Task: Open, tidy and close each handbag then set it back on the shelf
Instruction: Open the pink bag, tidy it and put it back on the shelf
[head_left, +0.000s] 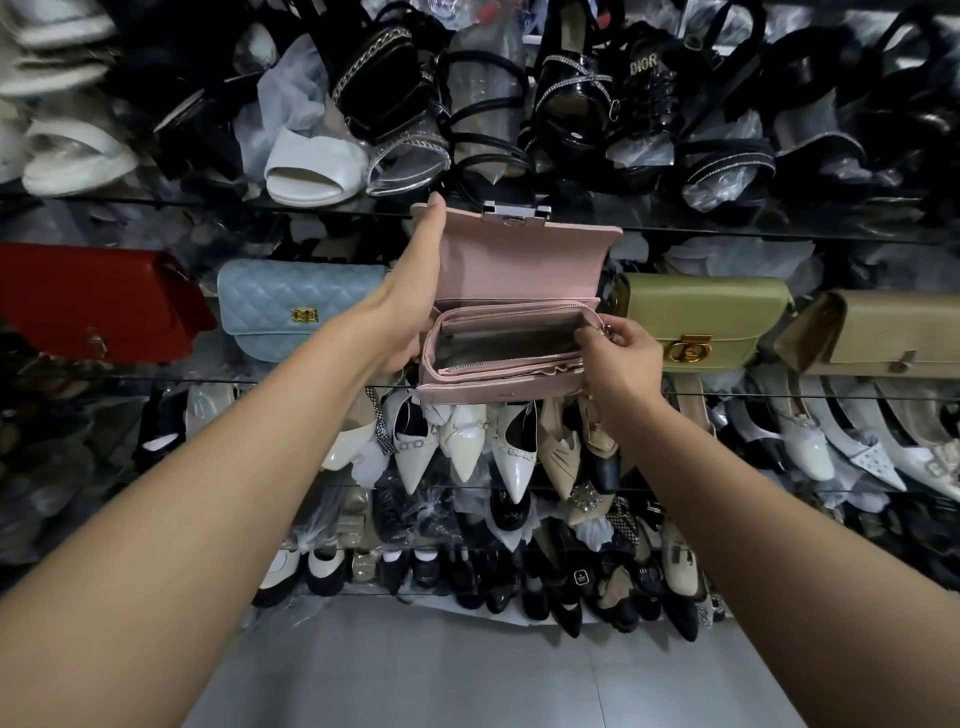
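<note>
A pink handbag is held in front of the glass shelf, its flap lifted and the silver clasp at the top. Its inner zipped compartment gapes open, showing a grey lining. My left hand holds the bag's left side, the thumb stretched up along the raised flap's edge. My right hand pinches the zipper pull at the bag's right end.
On the same shelf sit a red bag, a light blue quilted bag, an olive green bag and a beige bag. Shelves above and below are packed with shoes. Grey tiled floor lies beneath.
</note>
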